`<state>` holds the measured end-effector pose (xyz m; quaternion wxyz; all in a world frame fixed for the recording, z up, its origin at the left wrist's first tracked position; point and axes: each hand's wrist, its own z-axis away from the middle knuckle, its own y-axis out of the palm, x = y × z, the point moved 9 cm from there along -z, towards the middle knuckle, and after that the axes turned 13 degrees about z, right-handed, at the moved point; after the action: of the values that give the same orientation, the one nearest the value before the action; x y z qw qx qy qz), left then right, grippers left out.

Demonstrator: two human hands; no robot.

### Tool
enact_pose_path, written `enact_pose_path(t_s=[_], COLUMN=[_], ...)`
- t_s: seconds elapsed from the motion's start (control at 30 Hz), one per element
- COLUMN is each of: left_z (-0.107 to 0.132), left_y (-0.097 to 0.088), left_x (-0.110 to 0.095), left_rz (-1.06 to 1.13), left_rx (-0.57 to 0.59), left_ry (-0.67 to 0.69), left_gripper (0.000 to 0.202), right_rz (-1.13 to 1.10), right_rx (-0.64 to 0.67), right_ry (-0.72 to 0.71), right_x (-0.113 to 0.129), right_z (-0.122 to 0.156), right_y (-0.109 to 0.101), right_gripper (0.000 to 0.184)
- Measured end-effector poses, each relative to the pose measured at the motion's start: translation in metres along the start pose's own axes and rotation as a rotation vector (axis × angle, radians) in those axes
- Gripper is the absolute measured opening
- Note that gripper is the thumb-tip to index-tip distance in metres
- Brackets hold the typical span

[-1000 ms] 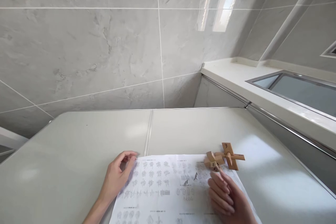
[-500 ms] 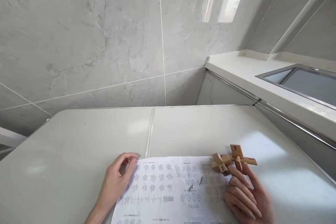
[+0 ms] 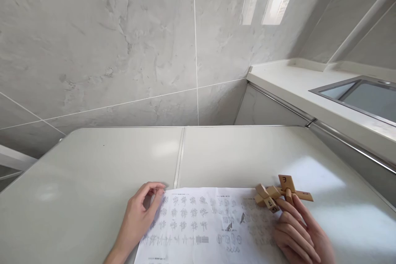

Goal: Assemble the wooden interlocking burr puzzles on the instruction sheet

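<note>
A printed paper sheet [image 3: 185,251] with rows of small line drawings lies on the table. My left hand [image 3: 140,210] is at its upper left corner, thumb and index finger pinched on the edge. Over the sheet's upper right corner, my right hand [image 3: 301,231] has thumb and index finger on a wooden interlocking puzzle [image 3: 286,183]. The puzzle has crossed pieces, some marked with black digits, and sticks out past the sheet. The other right fingers are curled and partly hide the paper beneath.
The pale table [image 3: 123,161] has a seam down its middle and ends near a grey tiled wall [image 3: 123,49]. At the right stands a white counter [image 3: 287,78] with an inset sink [image 3: 365,95].
The view has shifted slightly, so everything sits a little further right and lower on the table. Both hands keep their places on the paper and the wooden puzzle.
</note>
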<state>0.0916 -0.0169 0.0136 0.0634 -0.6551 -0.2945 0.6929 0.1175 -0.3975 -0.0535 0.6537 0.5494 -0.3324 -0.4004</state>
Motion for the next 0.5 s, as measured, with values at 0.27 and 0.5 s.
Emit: enact_pose_path(t_s=[0.27, 0.5], left_z=[0.000, 0.001], left_y=[0.001, 0.003], left_x=[-0.001, 0.002], left_rz=[-0.004, 0.002], left_rx=[0.005, 0.016], left_ry=[0.001, 0.005], left_gripper=[0.040, 0.039], right_rz=[0.507, 1.285], right_rx=[-0.286, -0.354], right_ry=[-0.162, -0.200], right_x=[0.023, 0.031], right_z=[0.008, 0.020], right_y=[-0.013, -0.029], right_gripper=[0.039, 0.043])
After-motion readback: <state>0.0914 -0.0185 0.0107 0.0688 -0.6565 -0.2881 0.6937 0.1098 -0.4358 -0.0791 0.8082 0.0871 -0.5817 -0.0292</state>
